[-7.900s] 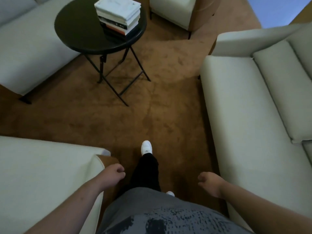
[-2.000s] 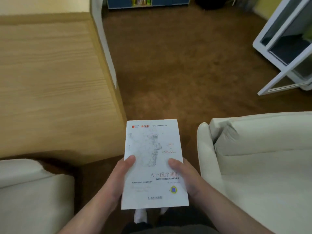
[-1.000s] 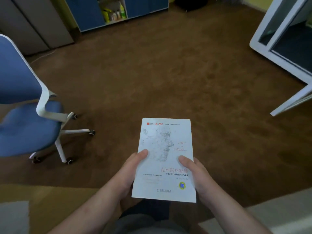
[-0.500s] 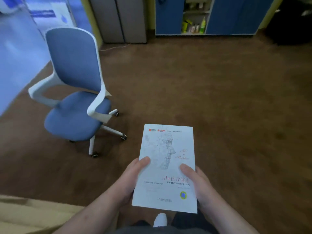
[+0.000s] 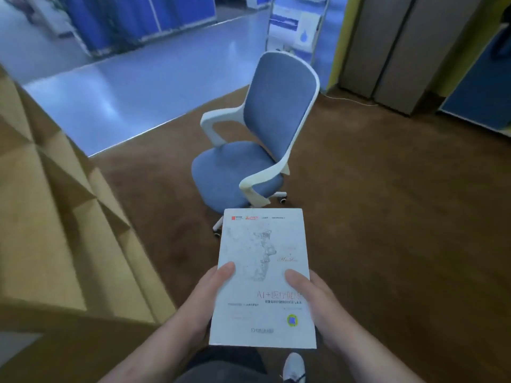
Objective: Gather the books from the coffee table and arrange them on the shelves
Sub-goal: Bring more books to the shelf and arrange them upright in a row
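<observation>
I hold one white paperback book [image 5: 262, 261] flat in front of me, cover up, low in the middle of the view. My left hand [image 5: 201, 302] grips its left edge with the thumb on the cover. At the right edge, my right hand [image 5: 312, 297] holds it the same way. A wooden shelf unit [image 5: 55, 217] with slanted compartments runs along the left side. The coffee table and the other books are out of view.
A blue office chair [image 5: 249, 161] with a white frame stands on the brown carpet [image 5: 401, 230] just beyond the book. Grey cabinet doors [image 5: 392, 45] fill the back right. A blue hard floor [image 5: 124, 87] begins behind the chair. My white shoe [image 5: 294, 366] shows below the book.
My view has swung left: the chair went from the left side to the centre and the wooden shelf unit came into view at left. The book stays held in both hands.
</observation>
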